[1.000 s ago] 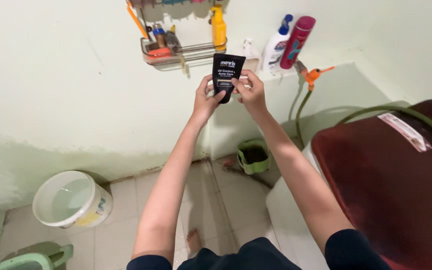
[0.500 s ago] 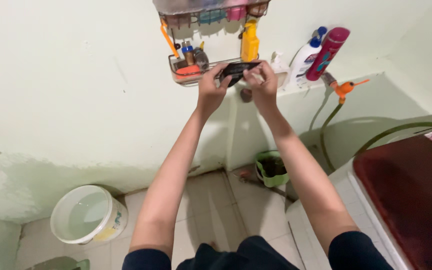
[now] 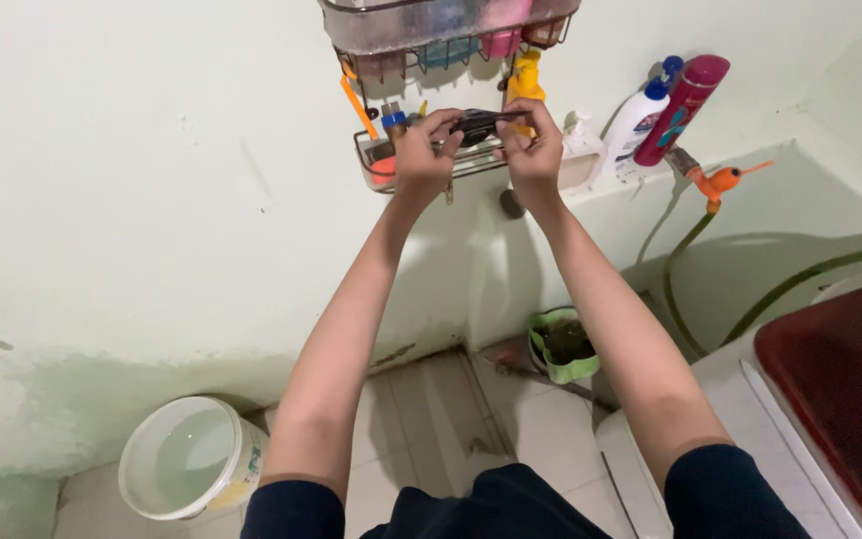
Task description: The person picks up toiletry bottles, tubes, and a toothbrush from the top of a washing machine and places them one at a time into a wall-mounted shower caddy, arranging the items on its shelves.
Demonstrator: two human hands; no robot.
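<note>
1. A second ago the flat black squeeze tube [image 3: 478,124] stood upright, its broad face toward the camera; now it lies level, edge-on, and both hands have come closer to the wire wall rack [image 3: 371,160]
2. The view has also shifted: the rack sits nearer the middle of the picture, and the dark red lid [image 3: 845,374] well below and to the right of the rack shows less of itself
3. The tube's long axis runs left to right, just in front of the rack's lower shelf; which end is the cap cannot be told
4. The left hand [image 3: 424,150] pinches the tube's left end, fingers [image 3: 441,125] closed on it from above
5. The right hand [image 3: 534,148] grips the right end, fingers curled shut over it
6. Both arms reach up and forward, nearly straight, wrists side by side below the rack
7. A yellow bottle [image 3: 525,82] stands on the rack just behind the right hand
</note>
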